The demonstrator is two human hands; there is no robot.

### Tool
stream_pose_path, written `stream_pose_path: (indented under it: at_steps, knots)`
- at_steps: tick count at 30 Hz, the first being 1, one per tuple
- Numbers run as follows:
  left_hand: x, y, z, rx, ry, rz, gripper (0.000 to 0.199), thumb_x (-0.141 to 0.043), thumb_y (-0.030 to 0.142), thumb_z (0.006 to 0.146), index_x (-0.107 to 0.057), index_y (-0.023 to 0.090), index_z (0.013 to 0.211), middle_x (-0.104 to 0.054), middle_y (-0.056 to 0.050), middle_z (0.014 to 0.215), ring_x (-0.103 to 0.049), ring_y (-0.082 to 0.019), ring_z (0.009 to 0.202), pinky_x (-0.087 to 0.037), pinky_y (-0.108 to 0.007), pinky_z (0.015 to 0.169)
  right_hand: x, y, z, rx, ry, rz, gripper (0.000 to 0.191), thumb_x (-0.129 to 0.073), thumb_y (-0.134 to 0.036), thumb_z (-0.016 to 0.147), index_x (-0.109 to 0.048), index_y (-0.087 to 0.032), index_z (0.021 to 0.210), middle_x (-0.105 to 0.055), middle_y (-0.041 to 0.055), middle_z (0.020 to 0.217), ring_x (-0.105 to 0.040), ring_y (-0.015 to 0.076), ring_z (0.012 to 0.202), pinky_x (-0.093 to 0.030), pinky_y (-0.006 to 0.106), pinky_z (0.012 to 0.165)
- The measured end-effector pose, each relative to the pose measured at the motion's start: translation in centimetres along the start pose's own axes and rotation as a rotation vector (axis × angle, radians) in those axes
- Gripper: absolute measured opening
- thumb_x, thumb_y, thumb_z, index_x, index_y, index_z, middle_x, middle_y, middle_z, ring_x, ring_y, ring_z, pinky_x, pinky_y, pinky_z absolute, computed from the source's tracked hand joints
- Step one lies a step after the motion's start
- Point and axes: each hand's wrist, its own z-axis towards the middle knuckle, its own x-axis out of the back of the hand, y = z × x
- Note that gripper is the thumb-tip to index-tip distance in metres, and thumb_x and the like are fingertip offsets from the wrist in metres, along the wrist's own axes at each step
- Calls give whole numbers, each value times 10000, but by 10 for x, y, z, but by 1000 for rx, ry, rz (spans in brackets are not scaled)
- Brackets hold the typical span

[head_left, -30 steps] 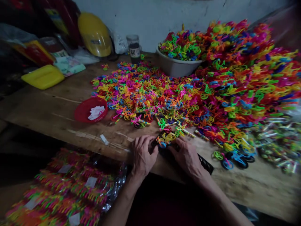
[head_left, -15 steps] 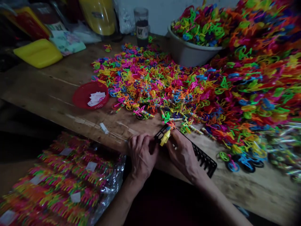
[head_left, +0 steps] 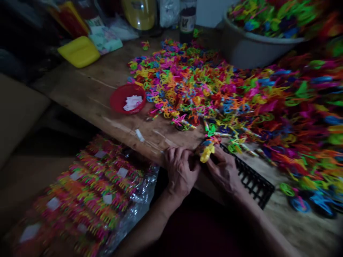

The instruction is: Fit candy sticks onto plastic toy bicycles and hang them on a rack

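At my 8 o'clock, rows of small colourful plastic toys (head_left: 89, 185) lie in clear wrap (head_left: 135, 210) with white labels (head_left: 122, 172) among them; I judge this batch finished or nearly so. A red basket (head_left: 115, 103) with paper slips (head_left: 133, 102) sits at 10 o'clock on the wooden table (head_left: 80, 89); a white strip (head_left: 139, 135) lies nearer the edge.

My left hand (head_left: 182, 169) is curled beside the left end of a black rack (head_left: 254, 180), fingers bent inward; I cannot tell what, if anything, they grasp. Between the hands is a yellow plastic piece (head_left: 207, 153), touching the fingertips of my right hand (head_left: 225, 169); those fingers are bent too — whether they pinch the piece or just rest against it, I cannot tell.

The rack runs from the hands towards 4 o'clock, partly under the right hand; I make out no toys in its visible slots, so I judge this round to be at an early point. Loose toys (head_left: 193, 78) spread from 11 round to 3 o'clock, and a grey basin (head_left: 249, 50) at 1 o'clock holds more — by my reckoning, plenty remains unpacked.
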Motion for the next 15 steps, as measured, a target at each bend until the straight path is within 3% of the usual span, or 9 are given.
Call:
stream_pose_path:
  at_steps: [6, 12, 15]
  knots:
    - [3, 1, -1, 8, -7, -96, 380, -644, 240, 709, -548, 191, 1074, -600, -52, 1066, -444, -261, 1079, -311, -456, 1048, 0, 1, -2, 159, -3, -251, 137, -479, -218, 871, -582, -185, 787, -576, 35, 773, -556, 158, 740, -430, 256, 652]
    - [1, 9, -7, -43, 58, -336, 532, -499, 88, 703, -459, 135, 1232, -563, -93, 1195, -480, -234, 1109, -354, -391, 1052, -3, 3, 2, 229, -22, -333, 162, -499, -313, 883, -635, -226, 893, -639, 73, 869, -616, 179, 722, -449, 288, 593]
    - [-2, 9, -7, -58, 81, -342, 458, -513, 118, 722, -500, 128, 1180, -554, -97, 1237, -484, -245, 1129, -377, -393, 1028, 2, 7, 1, 190, -61, -320, 167, -508, -347, 877, -642, -251, 909, -649, 71, 874, -620, 195, 717, -438, 310, 562]
